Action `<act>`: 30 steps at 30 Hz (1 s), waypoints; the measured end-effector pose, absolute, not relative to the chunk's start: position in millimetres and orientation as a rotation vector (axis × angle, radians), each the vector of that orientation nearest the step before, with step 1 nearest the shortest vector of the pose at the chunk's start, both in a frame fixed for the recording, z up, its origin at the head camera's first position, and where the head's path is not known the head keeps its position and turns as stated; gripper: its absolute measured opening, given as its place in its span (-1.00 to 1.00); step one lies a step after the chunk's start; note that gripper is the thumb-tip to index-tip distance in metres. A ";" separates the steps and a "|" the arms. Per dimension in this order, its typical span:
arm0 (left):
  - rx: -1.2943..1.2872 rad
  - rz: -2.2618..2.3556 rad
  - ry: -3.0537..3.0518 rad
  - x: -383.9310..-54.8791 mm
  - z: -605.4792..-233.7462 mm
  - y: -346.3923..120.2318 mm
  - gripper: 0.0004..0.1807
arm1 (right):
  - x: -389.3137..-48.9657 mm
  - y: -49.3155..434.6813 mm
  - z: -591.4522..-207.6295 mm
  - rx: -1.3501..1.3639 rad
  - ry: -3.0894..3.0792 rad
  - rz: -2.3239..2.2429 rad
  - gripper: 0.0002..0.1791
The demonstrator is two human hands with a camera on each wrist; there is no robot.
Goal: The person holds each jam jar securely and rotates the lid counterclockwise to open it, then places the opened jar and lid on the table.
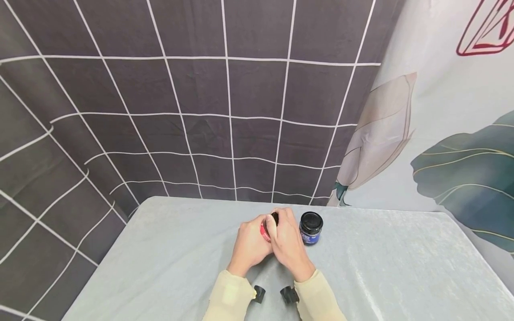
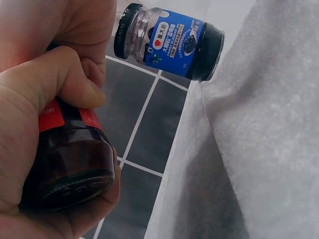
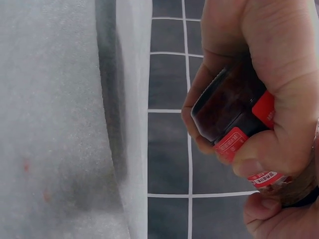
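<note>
Both hands hold a glass jar with a red label and dark contents (image 2: 70, 159), just above the table. My left hand (image 1: 250, 244) wraps its fingers round the jar's body, its thumb pressed along the label. The right hand (image 1: 290, 243) grips the black-lidded end, and most of the lid is hidden under its fingers. In the right wrist view the jar (image 3: 224, 112) is tilted, its base pointing to the upper left. Just right of the right hand stands an upright blueberry jam jar (image 1: 311, 228) with a blue label and black lid, untouched.
A pale grey cloth (image 1: 393, 267) covers the table. Behind it hangs a dark curtain with a white grid (image 1: 201, 89), and at the right a light curtain with leaf prints (image 1: 466, 178). Black wrist mounts (image 1: 288, 295) sit inside the sleeves.
</note>
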State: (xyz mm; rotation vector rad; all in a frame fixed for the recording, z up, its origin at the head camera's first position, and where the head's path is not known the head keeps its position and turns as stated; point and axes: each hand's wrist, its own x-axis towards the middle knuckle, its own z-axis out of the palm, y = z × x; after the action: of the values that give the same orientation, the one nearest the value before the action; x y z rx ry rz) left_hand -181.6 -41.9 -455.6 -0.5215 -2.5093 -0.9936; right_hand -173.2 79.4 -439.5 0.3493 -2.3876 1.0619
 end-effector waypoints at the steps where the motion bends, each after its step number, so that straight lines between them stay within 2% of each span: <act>1: -0.522 -0.997 -2.510 -181.8 -455.7 -41.9 -0.58 | -173.2 79.6 -439.2 0.351 -2.388 1.067 -0.76; 23: -0.512 -1.055 -2.505 -182.5 -456.1 -42.5 -0.58 | -174.4 81.2 -438.5 0.389 -2.385 1.068 -0.78; 30: -0.514 -1.075 -2.508 -181.8 -454.6 -42.9 -0.67 | -174.9 81.2 -439.4 0.395 -2.388 1.073 -0.77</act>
State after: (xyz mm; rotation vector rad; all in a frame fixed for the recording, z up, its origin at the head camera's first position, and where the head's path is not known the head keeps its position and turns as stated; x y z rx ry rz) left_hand -181.8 -42.9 -454.6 -0.5137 -2.5082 -1.0755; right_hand -174.9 81.2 -439.4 0.3952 -2.3878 1.0729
